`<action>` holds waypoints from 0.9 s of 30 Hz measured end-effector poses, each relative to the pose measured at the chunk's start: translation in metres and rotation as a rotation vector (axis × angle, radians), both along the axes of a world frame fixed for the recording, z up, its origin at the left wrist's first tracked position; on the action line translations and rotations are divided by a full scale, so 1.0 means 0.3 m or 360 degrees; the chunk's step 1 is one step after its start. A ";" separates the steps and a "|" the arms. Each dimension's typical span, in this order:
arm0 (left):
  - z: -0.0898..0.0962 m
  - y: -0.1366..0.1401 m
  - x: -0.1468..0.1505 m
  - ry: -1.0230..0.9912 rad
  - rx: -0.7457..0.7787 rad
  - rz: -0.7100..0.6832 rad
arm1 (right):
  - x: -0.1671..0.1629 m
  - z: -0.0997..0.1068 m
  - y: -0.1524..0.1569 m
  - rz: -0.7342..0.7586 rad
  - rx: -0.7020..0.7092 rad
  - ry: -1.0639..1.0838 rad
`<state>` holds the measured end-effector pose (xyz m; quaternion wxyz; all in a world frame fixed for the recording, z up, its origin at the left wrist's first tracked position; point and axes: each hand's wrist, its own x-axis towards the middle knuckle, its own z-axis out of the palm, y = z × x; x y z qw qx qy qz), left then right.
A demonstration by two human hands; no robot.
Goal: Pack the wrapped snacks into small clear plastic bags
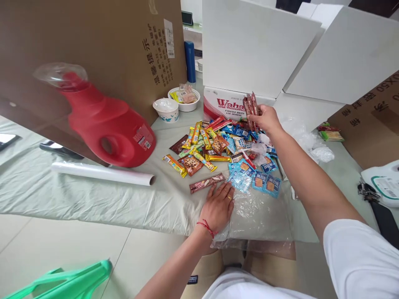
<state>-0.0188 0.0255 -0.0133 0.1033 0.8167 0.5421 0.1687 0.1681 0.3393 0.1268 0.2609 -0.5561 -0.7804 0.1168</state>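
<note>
My right hand (266, 119) is closed around a few dark red snack sticks (251, 107), raised above the far side of a heap of wrapped snacks (215, 141). Flat on the table's near edge lies my left hand (220, 204), fingers stretched out, at the edge of a clear plastic bag (262, 211). Just beyond its fingertips is a brown-red wrapped wafer bar (206, 183). Light blue biscuit packets (241, 174) lie to the right of those fingertips, on the bag. Yellow bars (176, 165) and brown cookie packets (190, 164) spread over the heap's left part.
A red detergent bottle (115, 124) and a white roll (102, 173) are on the left. Behind stand a paper cup (166, 110), a white bowl (190, 106) and a Wahaha carton (224, 104). Crumpled plastic (311, 141) and a white jug (383, 178) are on the right.
</note>
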 end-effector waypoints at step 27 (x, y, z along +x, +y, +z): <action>0.003 0.001 0.006 -0.0068 0.0020 0.0021 | -0.195 0.128 -0.016 0.0376 0.0268 -0.1227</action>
